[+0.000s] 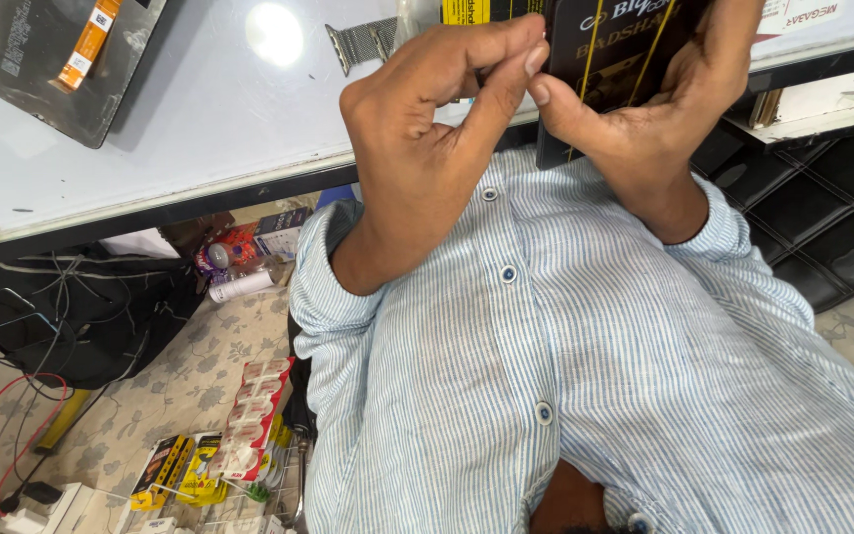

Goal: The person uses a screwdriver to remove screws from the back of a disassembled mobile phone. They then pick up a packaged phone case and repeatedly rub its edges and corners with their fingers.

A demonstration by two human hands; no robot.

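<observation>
I'm looking straight down my own striped shirt [585, 376], blue and white, buttons running up the middle, cuffs rolled at both forearms. Just beyond it, both hands are raised close to my chest. My left hand [427, 148] is curling tight, thumb and forefinger pressed together in a pinching grip at the left edge of the black package [625, 59]; what sits between those fingertips is too small to tell. My right hand [654, 109] is wrapping round that same package from the other side, thumb lying across its front and pointing toward the left fingertips, almost touching them, the grip closed on it. The package is black with yellow lines, held upright over the near edge of the bench [200, 129].

Further out, the pale bench top is catching a bright glare. A metal mesh watch strap [363, 42] is lying on it just behind my left knuckles, and a dark flat panel [51, 69] with an orange strip is resting well off to the left. Down on the patterned floor [180, 386], left of my legs, small packets and cables are lying scattered.
</observation>
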